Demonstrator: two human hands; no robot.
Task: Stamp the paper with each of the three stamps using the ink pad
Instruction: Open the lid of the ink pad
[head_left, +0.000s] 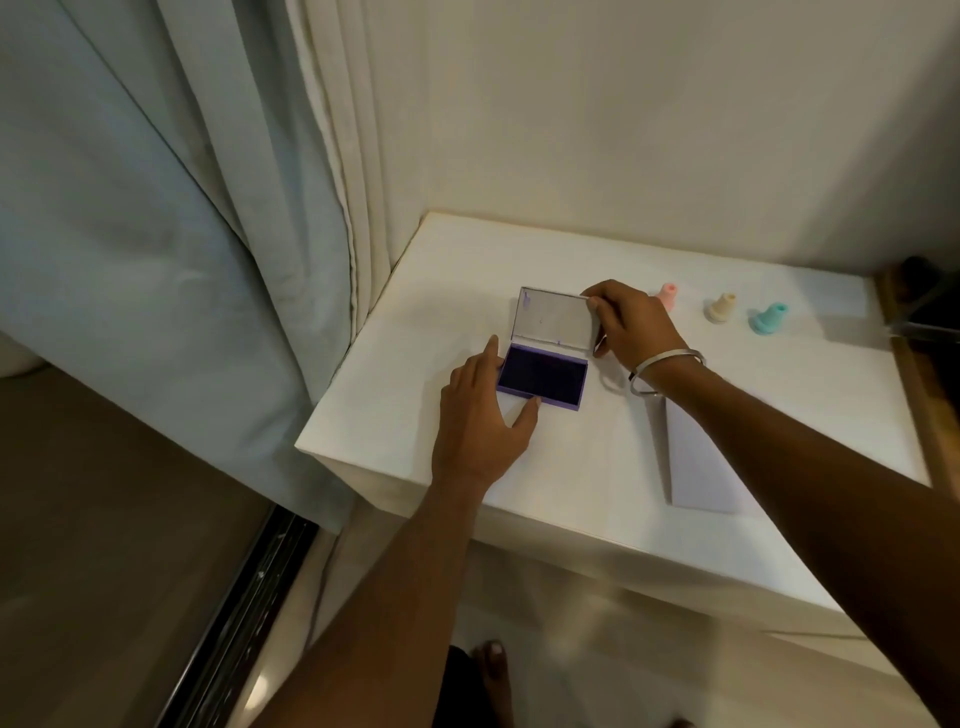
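Observation:
A purple ink pad (541, 376) lies open on the white table (395, 395), its lid (553, 317) tilted up behind the dark pad. My left hand (480, 415) holds the pad's base at its left and front edges. My right hand (626, 322) grips the right edge of the raised lid. Three stamps stand in a row to the right: pink (667, 295), partly hidden by my right hand, then cream (721, 307) and teal (769, 318). A white sheet of paper (698, 467) lies near the front edge, partly under my right forearm.
The table stands in a corner, with a wall behind and curtains (208, 234) on the left. A wooden edge and dark objects (914, 301) sit at the far right. My foot (493, 670) shows on the floor below.

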